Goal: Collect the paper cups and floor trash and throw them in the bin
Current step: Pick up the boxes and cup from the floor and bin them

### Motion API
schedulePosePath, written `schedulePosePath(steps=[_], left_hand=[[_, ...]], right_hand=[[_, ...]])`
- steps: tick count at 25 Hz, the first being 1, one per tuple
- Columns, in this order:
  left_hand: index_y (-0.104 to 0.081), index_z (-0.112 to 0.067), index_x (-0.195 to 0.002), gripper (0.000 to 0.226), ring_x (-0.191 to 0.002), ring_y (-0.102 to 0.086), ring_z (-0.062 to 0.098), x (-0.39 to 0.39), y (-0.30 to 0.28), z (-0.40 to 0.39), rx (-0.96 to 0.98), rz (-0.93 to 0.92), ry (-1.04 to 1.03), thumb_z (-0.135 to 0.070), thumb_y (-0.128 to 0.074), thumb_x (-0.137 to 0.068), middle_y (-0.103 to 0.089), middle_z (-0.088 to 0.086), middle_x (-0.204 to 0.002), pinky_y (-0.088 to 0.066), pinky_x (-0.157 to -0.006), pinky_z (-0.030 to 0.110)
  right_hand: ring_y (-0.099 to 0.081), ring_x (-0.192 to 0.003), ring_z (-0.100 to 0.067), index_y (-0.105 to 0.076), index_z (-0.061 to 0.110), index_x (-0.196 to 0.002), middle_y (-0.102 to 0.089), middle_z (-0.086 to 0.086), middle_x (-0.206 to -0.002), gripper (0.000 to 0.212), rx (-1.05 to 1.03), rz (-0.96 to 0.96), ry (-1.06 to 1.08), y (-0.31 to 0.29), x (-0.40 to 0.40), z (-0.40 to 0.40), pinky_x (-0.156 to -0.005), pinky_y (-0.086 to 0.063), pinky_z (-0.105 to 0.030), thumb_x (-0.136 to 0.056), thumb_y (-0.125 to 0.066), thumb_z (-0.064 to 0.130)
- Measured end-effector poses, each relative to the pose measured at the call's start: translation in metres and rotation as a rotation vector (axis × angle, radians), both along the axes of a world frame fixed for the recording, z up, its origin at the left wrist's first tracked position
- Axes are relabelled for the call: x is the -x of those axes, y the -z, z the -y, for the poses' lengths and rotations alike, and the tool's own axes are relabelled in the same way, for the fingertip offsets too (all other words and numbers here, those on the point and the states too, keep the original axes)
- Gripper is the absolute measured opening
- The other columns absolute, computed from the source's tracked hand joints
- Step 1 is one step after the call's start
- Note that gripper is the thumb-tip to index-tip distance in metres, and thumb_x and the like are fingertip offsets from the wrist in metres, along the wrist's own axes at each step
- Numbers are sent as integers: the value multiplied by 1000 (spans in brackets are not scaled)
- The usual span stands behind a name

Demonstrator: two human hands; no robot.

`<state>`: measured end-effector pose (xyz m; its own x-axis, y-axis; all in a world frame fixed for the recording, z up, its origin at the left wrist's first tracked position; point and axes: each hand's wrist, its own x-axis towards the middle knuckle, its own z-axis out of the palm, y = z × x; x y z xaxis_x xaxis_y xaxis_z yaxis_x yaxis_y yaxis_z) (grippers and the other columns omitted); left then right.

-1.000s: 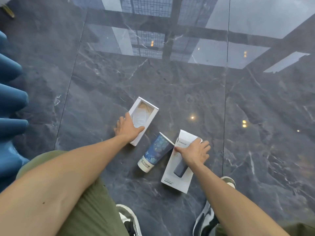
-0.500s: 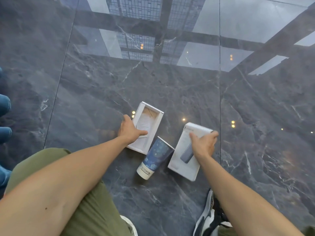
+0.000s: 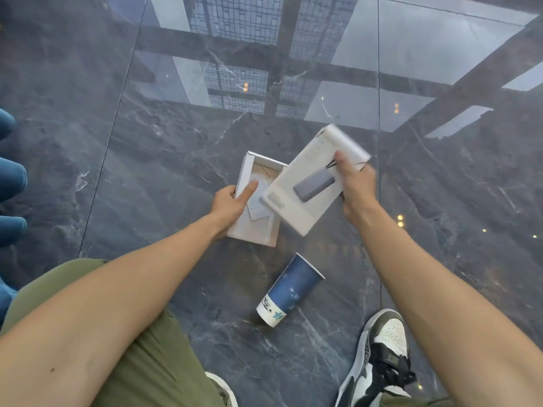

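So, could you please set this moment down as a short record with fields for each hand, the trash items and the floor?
left hand: grips the long edge of the open box tray, thumb inside
right hand: holds the box lid, tilted, overlapping the tray in this view
paper cup: blue, lying on its side, untouched, near the shoe
floor: dark glossy marble tiles
bin: not in view

Bare forearms, olive-green trousers (image 3: 152, 362), black-and-white sneakers (image 3: 382, 356)
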<state>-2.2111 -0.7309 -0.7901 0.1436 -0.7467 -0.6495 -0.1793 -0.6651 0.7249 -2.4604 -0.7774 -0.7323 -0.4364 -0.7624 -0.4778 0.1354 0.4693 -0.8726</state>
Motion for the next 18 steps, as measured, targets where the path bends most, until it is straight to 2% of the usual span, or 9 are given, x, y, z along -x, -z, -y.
schedulePosePath(steps=[2, 4, 6, 8, 11, 13, 15, 16, 18], left_hand=[[-65, -3, -103, 75, -78, -66, 23, 3, -8, 2, -57, -127, 49, -75, -68, -81, -69, 8, -90, -58, -70, 38], [-66, -3, -120, 96, -97, -77, 30, 4, -11, -1, -126, -267, 161, -83, -73, -67, -79, 8, -108, -62, -90, 51], [-63, -8, -133, 91, -112, -75, 33, 5, -10, -5, -169, -414, 212, -71, -80, -69, -78, 10, -121, -60, -96, 51], [-60, -8, -139, 77, -117, -73, 34, 2, -9, -7, -179, -514, 211, -47, -84, -78, -75, 13, -127, -59, -97, 48], [-58, -7, -141, 72, -118, -72, 36, 0, -5, -10, -201, -551, 230, -32, -85, -79, -74, 16, -129, -60, -93, 47], [-59, -8, -138, 76, -114, -74, 35, 2, -4, -10, -198, -512, 208, -35, -87, -72, -76, 14, -125, -61, -91, 46], [-58, -8, -138, 92, -110, -76, 34, 4, -4, -10, -190, -461, 147, -42, -93, -60, -78, 12, -121, -61, -93, 50], [-57, -8, -139, 100, -109, -76, 34, 4, -3, -8, -187, -439, 118, -45, -96, -54, -78, 11, -120, -60, -95, 53], [-56, -8, -139, 105, -107, -77, 32, 4, 2, -7, -180, -416, 79, -47, -98, -51, -78, 10, -120, -60, -96, 55]], right_hand=[[-74, -93, -23, -73, 11, -107, -78, -9, -108, 19, -71, 64, -182, 14, -12, -18, -87, -61, -46, -93, -75, 23], [-76, -100, -22, -71, 9, -116, -79, -7, -113, 31, -98, 72, -253, 24, -23, -35, -89, -62, -43, -92, -77, 27], [-76, -102, -19, -65, 8, -123, -78, -3, -114, 47, -136, 56, -263, 32, -30, -47, -90, -62, -41, -89, -80, 36], [-76, -101, -15, -62, 10, -124, -77, 1, -114, 53, -178, 7, -302, 36, -32, -55, -86, -61, -36, -87, -80, 44], [-75, -102, -15, -64, 13, -121, -77, 3, -113, 59, -217, -17, -363, 34, -32, -62, -85, -60, -34, -86, -73, 60], [-73, -103, -20, -65, 14, -117, -76, 0, -112, 71, -260, -45, -349, 32, -28, -66, -90, -58, -39, -84, -55, 77], [-69, -105, -23, -61, 16, -115, -72, -5, -114, 69, -329, -132, -286, 29, -17, -78, -96, -53, -44, -90, -42, 77], [-67, -106, -24, -60, 17, -115, -70, -6, -116, 66, -362, -201, -295, 28, -8, -87, -98, -51, -45, -91, -43, 76], [-64, -111, -22, -59, 17, -123, -67, -3, -125, 70, -443, -366, -461, 27, 11, -116, -101, -50, -45, -87, -52, 77]])
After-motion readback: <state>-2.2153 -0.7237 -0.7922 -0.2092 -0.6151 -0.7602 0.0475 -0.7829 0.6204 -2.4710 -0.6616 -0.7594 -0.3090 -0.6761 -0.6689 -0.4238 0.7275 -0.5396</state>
